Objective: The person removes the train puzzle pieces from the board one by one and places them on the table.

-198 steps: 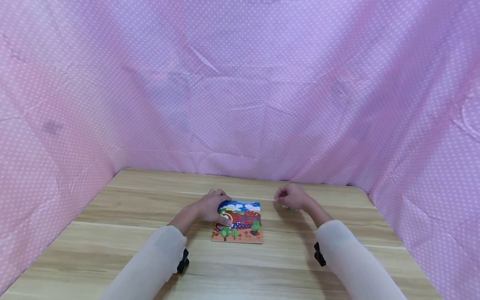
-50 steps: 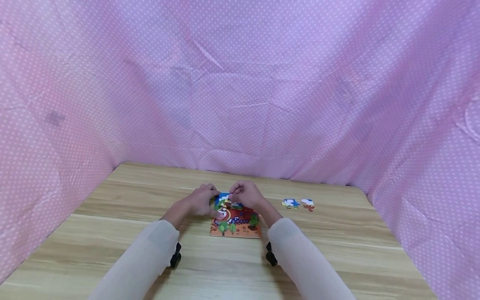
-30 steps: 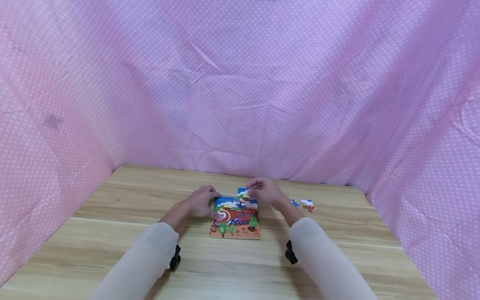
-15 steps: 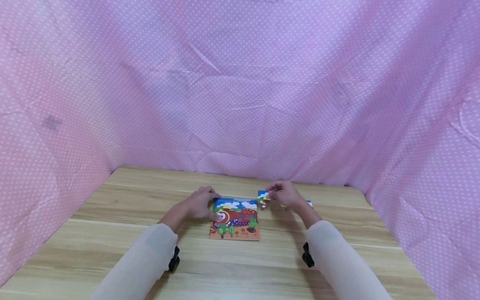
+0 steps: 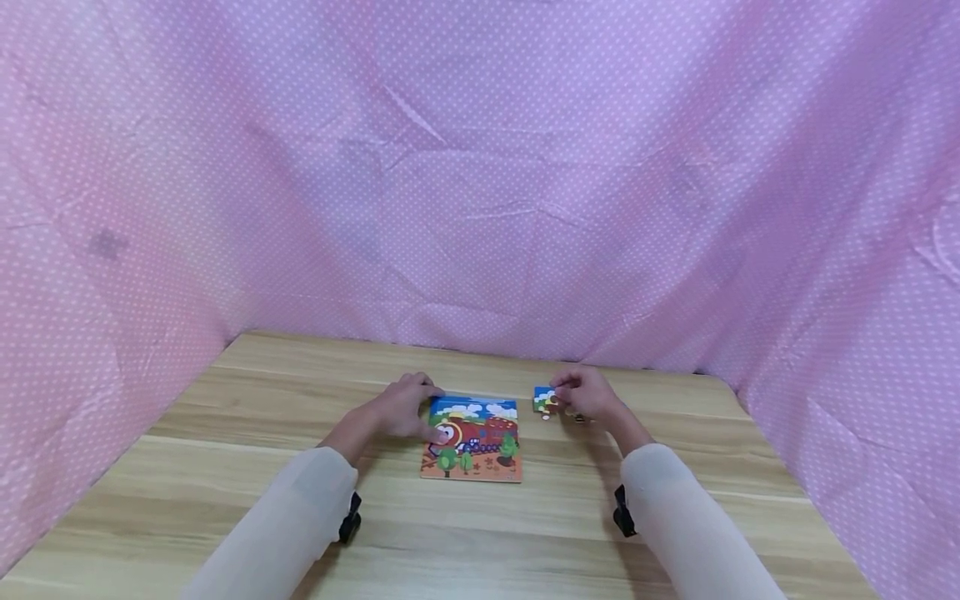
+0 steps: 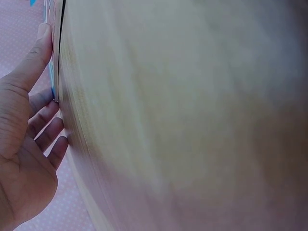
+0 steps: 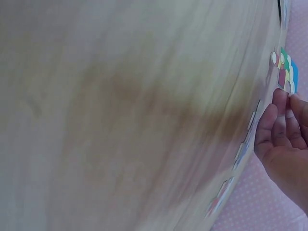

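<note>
My left hand [image 5: 403, 407] rests at the left side of a square picture puzzle board [image 5: 480, 462], which shows a red train, trees and clouds. Its thumb lies over the picture, and its index finger reaches the far left corner. In the left wrist view the other fingers touch the table beside the board's edge. To the right of the board, my right hand [image 5: 590, 393] pinches a blue, green and yellow puzzle piece [image 5: 545, 400] between thumb and fingertips. The right wrist view shows this piece [image 7: 287, 72] just above the table.
Loose puzzle pieces [image 7: 242, 150] lie on the table beneath and beside the right hand, largely hidden in the head view. Wooden table [image 5: 465, 550] surrounds the board. A pink dotted cloth [image 5: 480, 208] hangs behind it and at both sides.
From over the board's upper part, my right hand has moved right with the pinched piece, now near the loose pieces. It covers these pieces, visible earlier. The left hand stays at the board.
</note>
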